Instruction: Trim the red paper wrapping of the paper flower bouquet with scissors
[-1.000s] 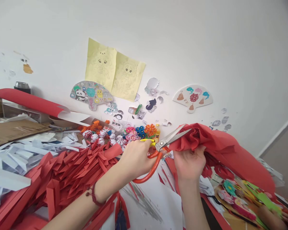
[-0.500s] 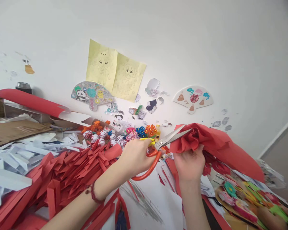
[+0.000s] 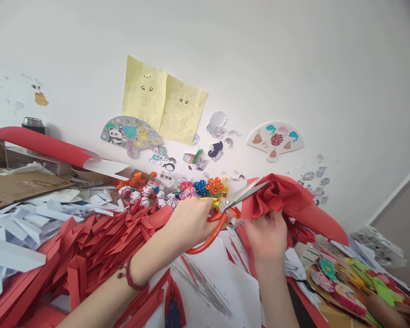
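My left hand [image 3: 194, 222] is closed round the handles of a pair of scissors [image 3: 237, 198] with red-orange and yellow grips. The scissors' blades are nearly together, their tips against the left side of a bunched, pleated sheet of red paper [image 3: 276, 193]. From below, my right hand [image 3: 268, 232] grips the gathered folds of that paper, and its loose part spreads to the right. Some fingers of both hands are hidden. Beneath the hands lies a white sheet [image 3: 239, 273] with several thin wires [image 3: 205, 287] on it.
Folded red paper strips [image 3: 102, 246] and white strips [image 3: 17, 228] are heaped at the left. A red paper roll [image 3: 44, 143] lies behind them. Small bright flowers [image 3: 200, 187] stand by the wall. Colourful craft pieces [image 3: 341, 291] lie at the right; dark-handled pliers [image 3: 173, 310] are in front.
The scissor blades have drawn closer together. The red paper's loose right part has pulled in leftward, and its pleated end has turned a little. Both hands have shifted slightly left.
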The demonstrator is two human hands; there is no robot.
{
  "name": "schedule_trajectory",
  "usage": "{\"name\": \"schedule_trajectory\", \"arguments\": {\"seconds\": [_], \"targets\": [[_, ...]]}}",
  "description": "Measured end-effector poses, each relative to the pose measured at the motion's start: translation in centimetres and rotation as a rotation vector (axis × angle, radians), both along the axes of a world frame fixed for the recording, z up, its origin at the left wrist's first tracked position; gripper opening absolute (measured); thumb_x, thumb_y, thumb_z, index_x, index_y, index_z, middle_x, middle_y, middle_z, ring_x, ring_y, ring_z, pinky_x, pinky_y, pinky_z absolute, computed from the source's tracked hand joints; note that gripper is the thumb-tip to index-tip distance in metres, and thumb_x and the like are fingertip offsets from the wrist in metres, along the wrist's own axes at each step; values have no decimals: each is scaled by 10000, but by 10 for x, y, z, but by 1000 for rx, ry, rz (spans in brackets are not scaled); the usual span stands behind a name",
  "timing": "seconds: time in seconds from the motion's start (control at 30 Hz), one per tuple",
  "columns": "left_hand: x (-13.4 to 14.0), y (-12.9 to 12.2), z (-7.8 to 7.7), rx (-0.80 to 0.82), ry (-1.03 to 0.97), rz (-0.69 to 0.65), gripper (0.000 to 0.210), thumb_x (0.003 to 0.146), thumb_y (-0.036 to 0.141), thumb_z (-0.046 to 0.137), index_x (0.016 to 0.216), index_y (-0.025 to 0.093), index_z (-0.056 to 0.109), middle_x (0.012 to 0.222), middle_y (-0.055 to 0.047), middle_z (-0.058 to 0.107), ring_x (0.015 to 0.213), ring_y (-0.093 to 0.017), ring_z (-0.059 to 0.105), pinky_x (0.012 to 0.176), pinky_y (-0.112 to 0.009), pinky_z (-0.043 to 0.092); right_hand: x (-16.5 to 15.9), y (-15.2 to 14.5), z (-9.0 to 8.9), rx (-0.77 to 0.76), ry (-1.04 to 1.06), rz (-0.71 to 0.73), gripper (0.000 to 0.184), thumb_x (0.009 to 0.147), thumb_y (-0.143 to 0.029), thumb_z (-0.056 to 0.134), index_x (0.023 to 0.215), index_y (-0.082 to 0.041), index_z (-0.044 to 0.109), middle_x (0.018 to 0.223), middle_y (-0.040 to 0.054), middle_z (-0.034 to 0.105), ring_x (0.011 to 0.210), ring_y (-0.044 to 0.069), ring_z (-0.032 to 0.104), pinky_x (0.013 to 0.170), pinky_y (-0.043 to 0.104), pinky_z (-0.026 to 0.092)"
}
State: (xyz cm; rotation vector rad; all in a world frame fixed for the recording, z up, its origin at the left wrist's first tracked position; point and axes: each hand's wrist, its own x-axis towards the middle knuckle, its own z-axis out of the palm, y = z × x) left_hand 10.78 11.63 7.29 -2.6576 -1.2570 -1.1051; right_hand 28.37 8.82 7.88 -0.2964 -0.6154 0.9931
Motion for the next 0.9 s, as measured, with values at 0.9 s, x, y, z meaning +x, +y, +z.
{"name": "schedule_trajectory", "arguments": {"seconds": [0.9], "targets": [[-5,-1,4,3,164,36,695,870,766,141,705,203,513,612,-67,577,564,-213,539,497,-293,163,-6,-1,2,-28,11,-12,366,976,-421,409,1117,-233,689,1228,7,681,1220,146,575,1142,383,370]]}}
